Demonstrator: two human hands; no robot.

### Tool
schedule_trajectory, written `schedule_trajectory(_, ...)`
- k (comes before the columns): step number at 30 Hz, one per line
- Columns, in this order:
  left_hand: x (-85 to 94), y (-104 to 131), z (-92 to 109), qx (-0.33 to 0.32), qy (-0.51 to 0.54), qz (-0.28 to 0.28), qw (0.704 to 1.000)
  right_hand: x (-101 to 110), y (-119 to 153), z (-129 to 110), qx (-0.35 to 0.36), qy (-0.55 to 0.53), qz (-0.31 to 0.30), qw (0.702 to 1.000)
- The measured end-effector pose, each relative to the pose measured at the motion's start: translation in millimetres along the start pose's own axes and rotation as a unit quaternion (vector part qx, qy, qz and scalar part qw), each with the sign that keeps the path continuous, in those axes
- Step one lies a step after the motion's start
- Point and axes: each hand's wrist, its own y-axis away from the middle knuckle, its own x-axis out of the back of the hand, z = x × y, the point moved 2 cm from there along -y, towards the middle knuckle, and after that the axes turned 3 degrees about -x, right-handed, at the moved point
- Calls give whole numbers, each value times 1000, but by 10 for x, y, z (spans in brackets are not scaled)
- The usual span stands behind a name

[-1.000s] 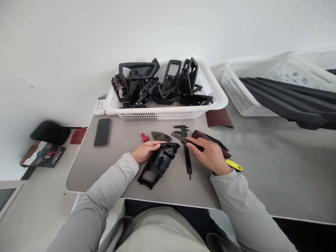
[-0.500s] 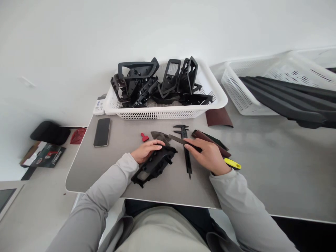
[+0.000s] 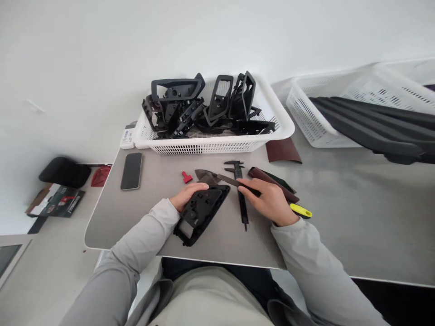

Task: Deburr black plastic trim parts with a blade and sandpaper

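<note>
- While the left hand (image 3: pixel 186 195) gripped the black plastic part (image 3: pixel 202 208) by its upper left edge, most of its fingers were hidden behind that part.
- The part sat tilted over the front of the counter (image 3: pixel 340 217), its opening at the lower left; whether its low end touched the counter could not be told.
- The right hand (image 3: pixel 272 201) was closed around a dark flat tool (image 3: pixel 228 180), covering much of its handle.
- Whether the tool's tip met the gray thing (image 3: pixel 205 175) beyond the part was unclear, as was what that thing was.
- The caliper (image 3: pixel 243 208) passed beneath the tool, which hid a short stretch of it.
- A yellow handle (image 3: pixel 301 210) showed beside the right wrist, its other end out of sight.
- A basket (image 3: pixel 312 124) at far right was partly covered by long black pieces (image 3: pixel 374 129), cut off by the picture's edge.
- Both forearms reached in from below, the left thumb on the part's edge, the right knuckles facing up and the tool pointing left.
</note>
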Motion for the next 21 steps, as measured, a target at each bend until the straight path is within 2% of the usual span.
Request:
schedule_trajectory(2,-2,10,21,-44,-64,8,997,-6,0,4,2,-3,2,1000)
schedule_trajectory(4,-20,30,37,-71,-118,-12,990,-8,-1,-1,4,-7,4,1000)
schedule_trajectory(7,-39,54,17,-26,-144,-32,989,5,-3,-21,8,-7,4,1000)
schedule_trajectory(9,-27,58,-14,27,-136,-15,990,26,-3,-44,14,-9,-2,1000)
schedule_trajectory(11,-13,51,-39,53,-126,-20,990,51,-1,-75,29,-20,-18,999)
schedule_trajectory(16,-19,41,-87,60,-120,-137,982,97,12,-166,96,-36,-81,991)
schedule_trajectory(21,-48,75,-99,41,-175,-165,970,107,22,-212,129,-32,-127,983)
